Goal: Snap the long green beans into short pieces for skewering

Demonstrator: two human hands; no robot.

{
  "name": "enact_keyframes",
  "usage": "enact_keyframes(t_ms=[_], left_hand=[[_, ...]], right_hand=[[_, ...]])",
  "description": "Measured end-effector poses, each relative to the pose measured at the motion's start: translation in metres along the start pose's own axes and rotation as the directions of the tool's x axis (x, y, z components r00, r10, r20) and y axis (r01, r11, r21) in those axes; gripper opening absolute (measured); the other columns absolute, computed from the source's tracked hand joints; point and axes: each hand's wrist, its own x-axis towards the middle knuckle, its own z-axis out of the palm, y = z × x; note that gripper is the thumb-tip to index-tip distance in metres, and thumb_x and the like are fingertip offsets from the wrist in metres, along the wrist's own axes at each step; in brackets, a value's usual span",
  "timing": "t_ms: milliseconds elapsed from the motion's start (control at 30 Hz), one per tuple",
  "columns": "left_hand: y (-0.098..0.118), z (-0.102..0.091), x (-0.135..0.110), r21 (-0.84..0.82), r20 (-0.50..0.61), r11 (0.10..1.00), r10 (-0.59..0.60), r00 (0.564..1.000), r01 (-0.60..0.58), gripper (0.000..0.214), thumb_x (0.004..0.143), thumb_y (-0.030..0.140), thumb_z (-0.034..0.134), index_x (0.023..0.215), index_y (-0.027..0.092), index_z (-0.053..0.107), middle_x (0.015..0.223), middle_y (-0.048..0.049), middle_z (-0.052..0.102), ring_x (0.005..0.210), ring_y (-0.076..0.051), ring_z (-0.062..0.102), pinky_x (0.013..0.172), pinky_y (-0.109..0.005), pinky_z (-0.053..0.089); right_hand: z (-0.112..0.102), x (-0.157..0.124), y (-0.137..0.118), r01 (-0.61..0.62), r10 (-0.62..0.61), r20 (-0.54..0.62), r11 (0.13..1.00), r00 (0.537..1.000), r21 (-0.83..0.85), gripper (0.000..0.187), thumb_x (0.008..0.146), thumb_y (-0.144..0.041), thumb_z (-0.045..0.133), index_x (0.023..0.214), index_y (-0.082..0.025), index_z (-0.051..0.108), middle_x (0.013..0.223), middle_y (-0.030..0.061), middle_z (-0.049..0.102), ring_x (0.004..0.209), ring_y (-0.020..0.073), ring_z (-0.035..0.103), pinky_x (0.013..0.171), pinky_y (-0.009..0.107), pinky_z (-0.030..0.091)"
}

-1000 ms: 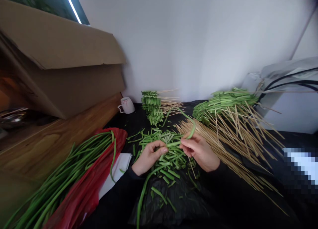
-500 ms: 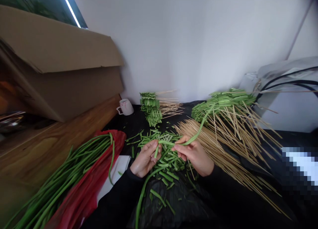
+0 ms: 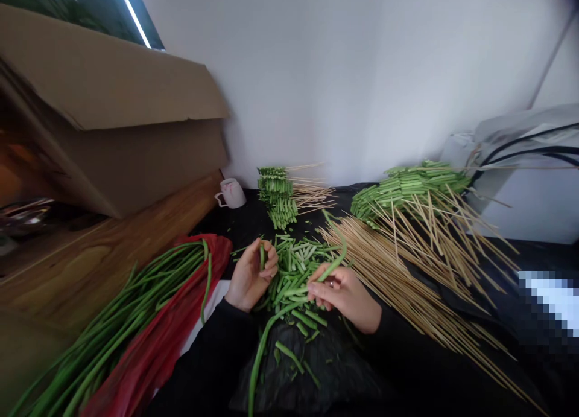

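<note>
My left hand (image 3: 251, 274) is closed round a short green bean piece (image 3: 262, 257), held upright over the left edge of a heap of cut bean pieces (image 3: 296, 271). My right hand (image 3: 342, 294) pinches a long green bean (image 3: 332, 260) that curves up and away from its fingers, just right of the heap. Both hands hover over a black sheet (image 3: 316, 369). One more long bean (image 3: 262, 350) trails from the heap toward me.
Whole long beans (image 3: 113, 326) lie on a red bag (image 3: 158, 344) at left. Bamboo skewers (image 3: 416, 272) spread to the right, with skewered bean bundles (image 3: 407, 184) and another stack (image 3: 277, 195) behind. A white cup (image 3: 230, 192), a cardboard box (image 3: 113, 115) and a wooden top (image 3: 90, 266) stand left.
My hands have parted: the left hand drew back to the left with a broken-off short piece, and the right hand dropped lower with the rest of the long bean.
</note>
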Motion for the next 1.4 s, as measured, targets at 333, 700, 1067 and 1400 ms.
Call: enact_keyframes(t_ms=[333,700,1067,1400], left_hand=[[-0.018,0.005,-0.009,0.861,0.335,0.43,-0.078,0.939,-0.271,0.028,0.071,0.04,0.077,0.083,0.014,0.076,0.069,-0.0027,0.059,0.066,-0.014,0.051,0.064,-0.025,0.038],[-0.022,0.004,-0.008,0.794,0.261,0.584,-0.078,0.962,-0.168,0.035,0.088,0.044,0.058,0.076,0.013,0.064,0.058,0.0032,0.044,0.052,-0.007,0.035,0.051,-0.02,0.026],[-0.031,0.006,-0.004,0.478,0.131,0.876,0.009,0.991,-0.071,0.04,0.091,0.044,0.052,0.064,0.016,0.042,0.054,0.0068,0.031,0.044,-0.005,0.024,0.043,-0.021,0.016],[-0.031,-0.005,0.005,0.719,-0.018,0.662,0.326,0.945,-0.214,0.037,0.088,0.051,0.051,0.076,0.016,0.053,0.055,0.0071,0.04,0.041,-0.004,0.034,0.04,-0.016,0.021]], right_hand=[[-0.008,0.001,-0.004,0.016,-0.016,-0.006,1.0,1.0,0.023,0.025,0.075,-0.039,0.072,0.076,-0.017,0.061,0.061,-0.0023,0.062,0.051,0.009,0.052,0.05,0.023,0.042],[-0.02,0.009,-0.006,0.049,0.002,-0.124,0.914,0.992,0.403,0.026,0.073,-0.037,0.076,0.076,-0.018,0.059,0.06,-0.0033,0.06,0.048,0.0061,0.047,0.045,0.019,0.032],[-0.012,0.008,0.004,0.069,-0.046,-0.092,0.962,0.995,0.264,0.022,0.07,-0.032,0.077,0.082,-0.016,0.065,0.069,0.0026,0.069,0.053,0.0088,0.054,0.051,0.022,0.038],[-0.016,0.005,-0.008,0.01,0.024,-0.117,0.959,0.993,0.282,0.009,0.069,-0.022,0.066,0.068,-0.017,0.059,0.053,-0.0016,0.062,0.04,0.0063,0.044,0.043,0.02,0.03]])
